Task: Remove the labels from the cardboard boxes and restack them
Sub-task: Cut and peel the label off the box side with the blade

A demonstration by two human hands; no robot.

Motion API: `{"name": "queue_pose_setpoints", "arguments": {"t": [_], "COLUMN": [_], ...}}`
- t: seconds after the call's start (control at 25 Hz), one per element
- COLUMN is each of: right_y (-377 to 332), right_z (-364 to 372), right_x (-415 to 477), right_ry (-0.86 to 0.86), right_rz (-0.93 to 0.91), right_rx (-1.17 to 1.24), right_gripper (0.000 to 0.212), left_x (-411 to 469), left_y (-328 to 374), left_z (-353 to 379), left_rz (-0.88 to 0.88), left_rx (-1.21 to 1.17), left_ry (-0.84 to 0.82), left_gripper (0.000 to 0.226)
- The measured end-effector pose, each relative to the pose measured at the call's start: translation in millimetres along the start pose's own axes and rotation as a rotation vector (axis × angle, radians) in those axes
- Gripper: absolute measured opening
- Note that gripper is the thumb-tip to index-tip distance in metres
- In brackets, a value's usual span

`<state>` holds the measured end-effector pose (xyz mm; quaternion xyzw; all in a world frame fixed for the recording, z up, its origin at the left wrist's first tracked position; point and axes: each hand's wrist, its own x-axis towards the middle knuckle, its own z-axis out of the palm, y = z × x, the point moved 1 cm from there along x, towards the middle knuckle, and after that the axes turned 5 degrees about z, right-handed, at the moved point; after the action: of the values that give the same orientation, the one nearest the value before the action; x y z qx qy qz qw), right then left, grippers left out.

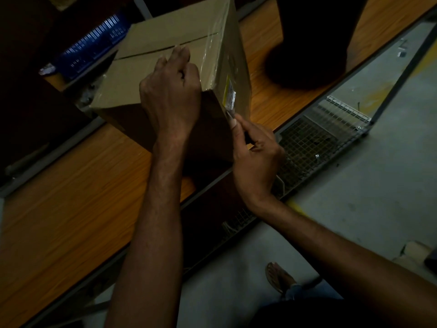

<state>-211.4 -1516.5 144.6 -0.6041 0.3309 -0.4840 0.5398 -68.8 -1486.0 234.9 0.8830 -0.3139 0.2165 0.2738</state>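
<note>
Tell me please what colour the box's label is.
The label is yellow and white; head view shows it.

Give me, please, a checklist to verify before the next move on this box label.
1. Box steadied: the left hand grips the top corner of the cardboard box: ok.
2. Box supported: it rests on the wooden table: ok.
3. Tool placed: the right hand pinches a small tool with its tip at the lower end of the label: ok.
4. Left hand away from the tool tip: it is up on the top edge: ok.
5. Label edge already lifted: cannot tell, the picture is too dim.
</note>
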Motion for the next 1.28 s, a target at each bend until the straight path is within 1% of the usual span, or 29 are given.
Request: {"name": "queue_pose_setpoints", "arguments": {"t": [0.08, 0.24, 0.36, 0.6, 0.68, 0.84, 0.96, 1.12, 1.2, 1.28], "right_y": [-0.2, 2.5, 14.6, 51.3, 72.0, 104.3, 110.9, 118.1, 119.8, 115.8], "right_z": [-0.3, -13.4, -25.9, -31.7, -29.9, -25.7, -21.7, -24.8, -29.7, -32.0], "right_x": [9.3, 10.8, 22.5, 74.6, 101.1, 149.3, 169.2, 176.3, 177.1, 174.4], "right_ry": [0.007, 0.007, -0.007, -0.160, -0.196, -0.322, -0.406, -0.486, -0.449, -0.387], "right_rz": [0.069, 0.158, 0.204, 0.142, 0.115, -0.013, -0.087, -0.185, -0.158, -0.132], "right_rx": [0.061, 0.105, 0.146, -0.072, -0.222, -0.635, -0.792, -0.877, -0.813, -0.694], "right_gripper": [0.022, 0.022, 0.022, 0.018, 0.017, 0.019, 0.018, 0.018, 0.016, 0.018], "left_x": [1.0, 2.3, 4.1, 2.4, 3.4, 4.6, 5.6, 8.0, 8.3, 7.3], "left_y": [0.9, 0.2, 0.3, 3.6, 5.4, 6.1, 5.2, 5.4, 6.7, 6.9], "left_z": [0.3, 1.6, 1.2, 0.8, -0.4, 1.5, 1.6, 4.6, 4.9, 4.7], "left_rz": [0.000, -0.011, -0.017, -0.023, -0.025, -0.036, -0.045, -0.043, -0.046, -0.052], "left_rx": [0.008, 0.008, 0.031, -0.008, -0.012, 0.022, 0.037, 0.039, 0.049, 0.057], "left_ry": [0.000, 0.004, -0.020, 0.024, 0.033, 0.028, 0.035, 0.059, 0.064, 0.058], "left_gripper": [0.060, 0.063, 0.059, 0.061, 0.062, 0.056, 0.054, 0.054, 0.052, 0.050]}}
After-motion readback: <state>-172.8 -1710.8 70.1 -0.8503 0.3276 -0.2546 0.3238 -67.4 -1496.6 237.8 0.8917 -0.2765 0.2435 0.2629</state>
